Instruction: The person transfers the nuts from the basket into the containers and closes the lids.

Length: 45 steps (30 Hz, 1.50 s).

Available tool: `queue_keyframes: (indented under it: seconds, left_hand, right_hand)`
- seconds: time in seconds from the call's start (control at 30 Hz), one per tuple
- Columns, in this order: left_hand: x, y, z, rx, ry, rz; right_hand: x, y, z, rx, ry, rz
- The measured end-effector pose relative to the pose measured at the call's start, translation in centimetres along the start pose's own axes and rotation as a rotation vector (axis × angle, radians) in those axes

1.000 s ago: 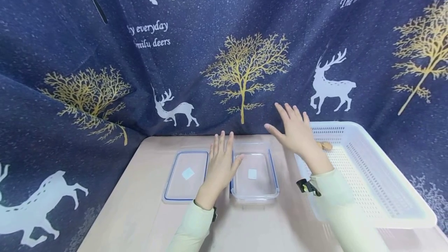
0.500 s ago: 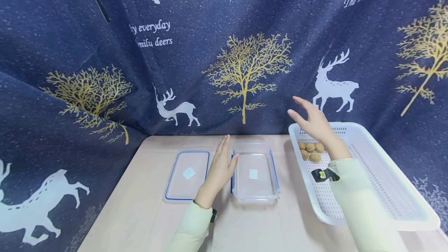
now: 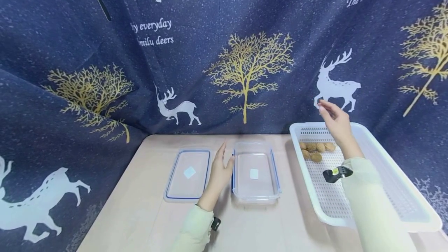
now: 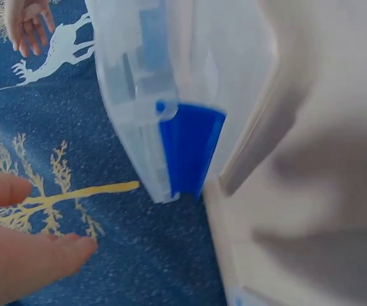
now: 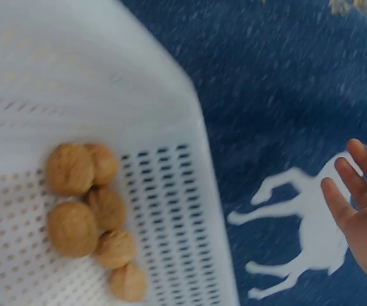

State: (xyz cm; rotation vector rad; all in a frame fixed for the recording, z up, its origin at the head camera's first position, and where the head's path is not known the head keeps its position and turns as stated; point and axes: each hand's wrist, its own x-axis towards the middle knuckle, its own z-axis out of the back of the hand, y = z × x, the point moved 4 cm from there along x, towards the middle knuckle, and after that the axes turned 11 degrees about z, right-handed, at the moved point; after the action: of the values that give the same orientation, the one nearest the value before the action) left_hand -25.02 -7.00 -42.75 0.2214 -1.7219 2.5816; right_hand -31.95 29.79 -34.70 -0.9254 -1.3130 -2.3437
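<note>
My left hand is raised between a flat clear lid with a blue seal and a clear box, holding nothing. The left wrist view has its fingers apart beside the box's blue clip. Above the far part of a white perforated basket hovers my right hand, empty, fingers loosely bent. Several walnuts lie in the basket's far left corner; the right wrist view also has these walnuts, with its fingers off to the side, touching none.
A dark blue cloth printed with deer and golden trees hangs behind the pale table. The basket stands at the table's right side, the box in the middle and the lid left of it.
My right hand has moved right, from near the box side to over the basket, uncovering the walnuts. My left hand has turned more edge-on and drawn slightly nearer.
</note>
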Motion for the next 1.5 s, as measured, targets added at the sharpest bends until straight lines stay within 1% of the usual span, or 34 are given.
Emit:
queue_keyframes:
  seconds: [0.1, 0.17, 0.27, 0.33, 0.43, 0.5, 0.63, 0.73, 0.9, 1.0, 1.1, 1.2, 1.3, 1.43, 1.5]
  left_hand:
    - [-0.1, 0.6, -0.2, -0.092, -0.002, 0.060]
    - [-0.2, 1.0, -0.4, -0.160, 0.008, 0.122]
    - [-0.7, 1.7, -0.7, -0.267, 0.028, 0.223]
    - [-1.0, 2.0, -0.9, -0.311, 0.024, 0.265]
    - [-1.4, 2.4, -1.2, -0.344, 0.020, 0.298]
    - [-1.6, 2.7, -1.5, -0.360, 0.031, 0.318]
    - [-1.8, 3.4, -2.0, -0.388, 0.086, 0.337]
    - [-1.9, 3.9, -2.3, -0.398, 0.121, 0.339]
    - [-2.1, 4.5, -2.9, -0.404, 0.153, 0.346]
    - [-2.2, 4.6, -3.1, -0.396, 0.162, 0.345]
    - [-2.4, 4.7, -3.3, -0.390, 0.167, 0.359]
    - [-2.4, 4.7, -3.4, -0.389, 0.166, 0.371]
    - [-2.5, 4.8, -3.4, -0.398, 0.161, 0.373]
    - [-2.5, 5.1, -3.4, -0.411, 0.158, 0.373]
    - [-2.5, 5.2, -3.5, -0.419, 0.160, 0.374]
  right_hand:
    - [-0.4, -1.5, 0.7, 0.004, -0.078, -0.050]
    - [-0.8, -2.5, 1.1, -0.009, -0.115, -0.097]
    - [-1.5, -3.6, 1.6, 0.006, -0.174, -0.161]
    - [-2.0, -4.3, 1.9, 0.039, -0.215, -0.202]
    - [-2.7, -5.3, 2.3, 0.106, -0.282, -0.241]
    - [-3.2, -6.0, 2.6, 0.147, -0.319, -0.275]
    - [-4.2, -7.4, 2.9, 0.161, -0.356, -0.332]
    - [-5.0, -8.2, 3.1, 0.126, -0.353, -0.376]
    - [-6.1, -9.5, 3.3, 0.052, -0.304, -0.452]
    - [-6.7, -10.3, 3.3, 0.035, -0.269, -0.496]
    - [-7.4, -11.0, 3.2, 0.039, -0.246, -0.549]
    - [-8.1, -11.9, 3.0, 0.021, -0.220, -0.608]
    - [-8.6, -12.5, 2.6, 0.008, -0.190, -0.639]
    - [-9.3, -12.9, 2.1, -0.009, -0.111, -0.653]
    - [-9.5, -13.0, 1.9, -0.032, -0.048, -0.652]
